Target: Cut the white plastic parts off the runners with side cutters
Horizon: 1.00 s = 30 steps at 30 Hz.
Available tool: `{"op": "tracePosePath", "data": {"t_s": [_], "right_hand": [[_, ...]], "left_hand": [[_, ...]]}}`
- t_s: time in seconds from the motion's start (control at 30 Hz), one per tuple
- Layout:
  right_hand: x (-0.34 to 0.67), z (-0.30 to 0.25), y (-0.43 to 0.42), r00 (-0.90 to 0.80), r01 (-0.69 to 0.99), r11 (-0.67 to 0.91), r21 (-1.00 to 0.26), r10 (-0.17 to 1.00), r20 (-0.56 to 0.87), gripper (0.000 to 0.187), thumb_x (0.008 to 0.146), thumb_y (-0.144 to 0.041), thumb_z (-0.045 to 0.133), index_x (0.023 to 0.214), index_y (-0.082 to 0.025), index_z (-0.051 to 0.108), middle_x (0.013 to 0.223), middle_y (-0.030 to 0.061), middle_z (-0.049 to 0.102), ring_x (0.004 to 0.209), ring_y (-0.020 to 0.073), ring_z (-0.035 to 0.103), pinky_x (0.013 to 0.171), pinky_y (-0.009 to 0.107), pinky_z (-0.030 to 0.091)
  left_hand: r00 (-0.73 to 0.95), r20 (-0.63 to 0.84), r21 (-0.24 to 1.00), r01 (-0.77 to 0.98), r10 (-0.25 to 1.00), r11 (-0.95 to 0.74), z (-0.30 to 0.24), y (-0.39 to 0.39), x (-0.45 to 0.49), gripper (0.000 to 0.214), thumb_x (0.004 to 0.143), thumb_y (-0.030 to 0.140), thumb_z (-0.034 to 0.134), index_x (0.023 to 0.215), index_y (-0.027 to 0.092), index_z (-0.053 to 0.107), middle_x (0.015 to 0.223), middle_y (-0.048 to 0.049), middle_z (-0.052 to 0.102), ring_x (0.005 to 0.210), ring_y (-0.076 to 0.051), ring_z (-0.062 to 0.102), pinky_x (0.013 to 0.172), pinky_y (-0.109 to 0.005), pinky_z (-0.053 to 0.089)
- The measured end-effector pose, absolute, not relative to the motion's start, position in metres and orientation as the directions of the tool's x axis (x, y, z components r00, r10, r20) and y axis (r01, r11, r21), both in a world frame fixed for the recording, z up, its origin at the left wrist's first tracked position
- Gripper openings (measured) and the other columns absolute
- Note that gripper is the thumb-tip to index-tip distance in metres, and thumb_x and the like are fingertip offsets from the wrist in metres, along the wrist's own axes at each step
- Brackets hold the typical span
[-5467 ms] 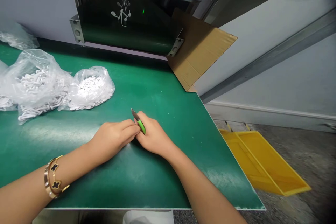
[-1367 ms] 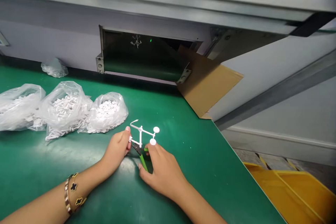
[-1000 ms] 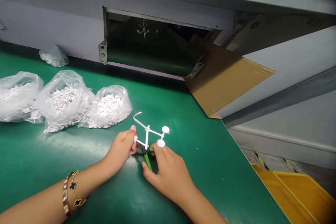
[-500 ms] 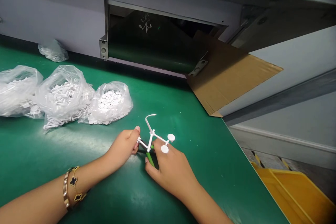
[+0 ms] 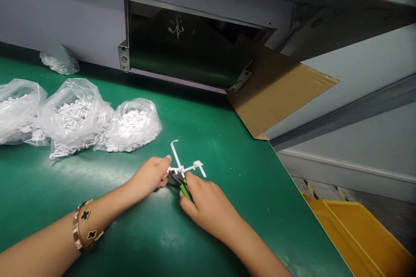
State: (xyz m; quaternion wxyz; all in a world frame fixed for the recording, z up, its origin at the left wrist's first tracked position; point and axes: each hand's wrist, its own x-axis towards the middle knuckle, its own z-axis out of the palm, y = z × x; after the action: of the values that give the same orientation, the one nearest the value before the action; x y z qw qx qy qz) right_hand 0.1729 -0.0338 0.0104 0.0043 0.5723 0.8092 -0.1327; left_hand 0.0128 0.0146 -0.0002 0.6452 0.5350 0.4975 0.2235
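Observation:
My left hand (image 5: 147,177) pinches a white plastic sprue (image 5: 182,166), a branched runner with a curved stem sticking up. My right hand (image 5: 208,205) is closed round green-handled cutters (image 5: 180,184), whose dark jaws touch the sprue at its base, just above the green table (image 5: 211,138). Both hands rest low on the table near its front. A gold bracelet with black clover shapes sits on my left wrist.
Three clear bags of white plastic parts (image 5: 131,124) lie at the left, a smaller bag (image 5: 59,59) behind them. A conveyor opening (image 5: 185,54) with another sprue on its belt is at the back, a cardboard sheet (image 5: 276,88) beside it. A yellow bin (image 5: 367,238) stands on the floor right.
Earlier my hands held only the cutters; since then a sprue has come into my left hand. In the last second the sprue has turned, and its two round discs no longer show.

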Motion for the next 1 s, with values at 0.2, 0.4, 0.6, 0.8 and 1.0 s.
{"op": "tracePosePath", "data": {"t_s": [0.2, 0.4, 0.6, 0.8, 1.0], "right_hand": [[0.176, 0.009, -0.033, -0.358, 0.742, 0.267, -0.615, 0.933, -0.027, 0.011, 0.07, -0.011, 0.037, 0.072, -0.022, 0.036, 0.065, -0.0023, 0.049, 0.056, 0.0123, 0.045, 0.051, 0.022, 0.032], [0.163, 0.003, -0.04, -0.162, 0.537, 0.31, -0.785, 0.951, 0.265, 0.007, 0.084, -0.023, 0.045, 0.083, -0.021, 0.052, 0.07, -0.0019, 0.057, 0.06, 0.0102, 0.051, 0.057, 0.02, 0.04], [0.158, 0.003, -0.044, -0.13, 0.527, 0.308, -0.792, 0.95, 0.283, 0.012, 0.082, -0.02, 0.049, 0.07, -0.02, 0.054, 0.066, -0.0018, 0.059, 0.059, 0.0096, 0.052, 0.056, 0.02, 0.04], [0.158, 0.001, -0.041, -0.096, 0.563, 0.273, -0.78, 0.959, 0.266, 0.01, 0.079, -0.019, 0.048, 0.071, -0.02, 0.055, 0.064, -0.0023, 0.057, 0.057, 0.0096, 0.05, 0.055, 0.021, 0.04], [0.165, 0.002, -0.037, -0.174, 0.567, 0.296, -0.769, 0.955, 0.239, 0.007, 0.079, -0.02, 0.049, 0.074, -0.02, 0.053, 0.064, -0.0019, 0.056, 0.059, 0.0106, 0.05, 0.057, 0.022, 0.042]], "left_hand": [[0.442, -0.383, 0.924, 0.2, 0.811, 0.327, 0.001, 0.015, 0.012, 0.047, 0.083, 0.049, 0.03, 0.046, 0.02, 0.029, 0.032, 0.0067, 0.027, 0.034, -0.007, 0.02, 0.04, -0.022, 0.019], [0.495, -0.367, 0.93, 0.215, 0.788, 0.298, -0.004, 0.003, 0.02, 0.051, 0.082, 0.055, 0.03, 0.046, 0.019, 0.03, 0.037, 0.0062, 0.028, 0.037, -0.008, 0.023, 0.042, -0.023, 0.019], [0.449, -0.363, 0.92, 0.31, 0.816, 0.239, -0.003, -0.005, 0.023, 0.052, 0.082, 0.058, 0.028, 0.049, 0.018, 0.032, 0.043, 0.0054, 0.029, 0.043, -0.009, 0.027, 0.045, -0.023, 0.021], [0.441, -0.349, 0.916, 0.347, 0.827, 0.201, -0.003, -0.004, 0.023, 0.052, 0.084, 0.057, 0.026, 0.05, 0.018, 0.036, 0.044, 0.0053, 0.031, 0.043, -0.01, 0.028, 0.046, -0.024, 0.022], [0.454, -0.318, 0.928, 0.33, 0.832, 0.175, -0.007, -0.003, 0.024, 0.054, 0.083, 0.056, 0.029, 0.047, 0.018, 0.036, 0.041, 0.0051, 0.032, 0.041, -0.009, 0.03, 0.045, -0.023, 0.023]]}}
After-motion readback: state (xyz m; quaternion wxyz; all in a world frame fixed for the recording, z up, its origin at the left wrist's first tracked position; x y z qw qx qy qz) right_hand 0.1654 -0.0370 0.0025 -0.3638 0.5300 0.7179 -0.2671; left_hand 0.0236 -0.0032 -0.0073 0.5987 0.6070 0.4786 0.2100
